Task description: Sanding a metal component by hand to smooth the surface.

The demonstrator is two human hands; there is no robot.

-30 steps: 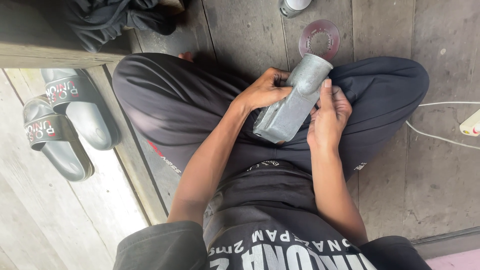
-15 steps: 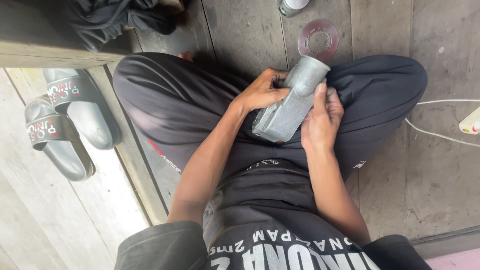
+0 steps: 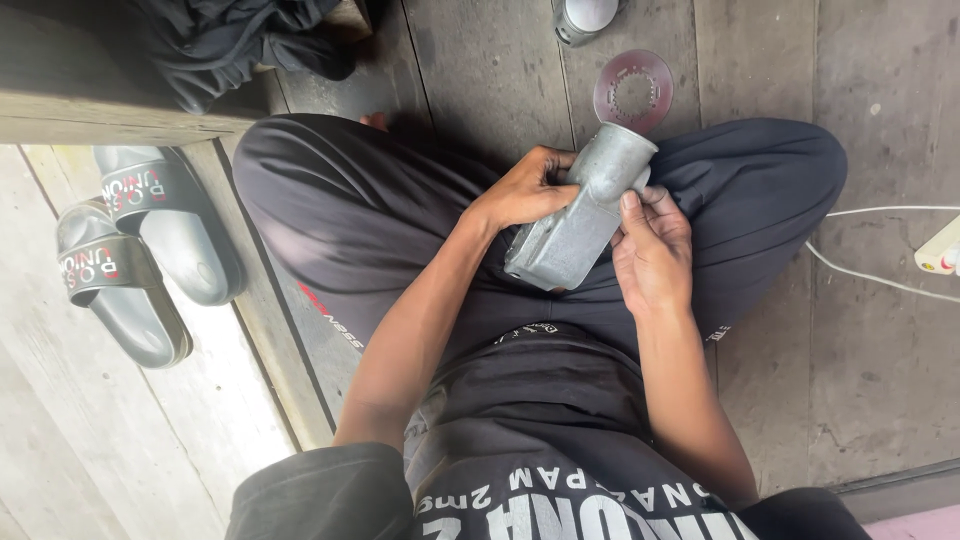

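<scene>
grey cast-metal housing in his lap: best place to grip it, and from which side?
Grip the metal housing across its squarish lower body, from the two long sides, much as the left hand and right hand hold it now. Those faces look flat and roughly parallel, so the fingers should seat well. The round open neck at the top points away toward the floor; gripping there looks likelier to slip and would cover the opening.

Grey slide sandals (image 3: 140,255), toothed metal disc (image 3: 632,91), white cable (image 3: 880,250).

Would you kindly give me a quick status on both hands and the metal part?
Left hand and right hand both grip grey metal housing over lap. Toothed disc on floor beyond, apart. Nothing blocking.
</scene>
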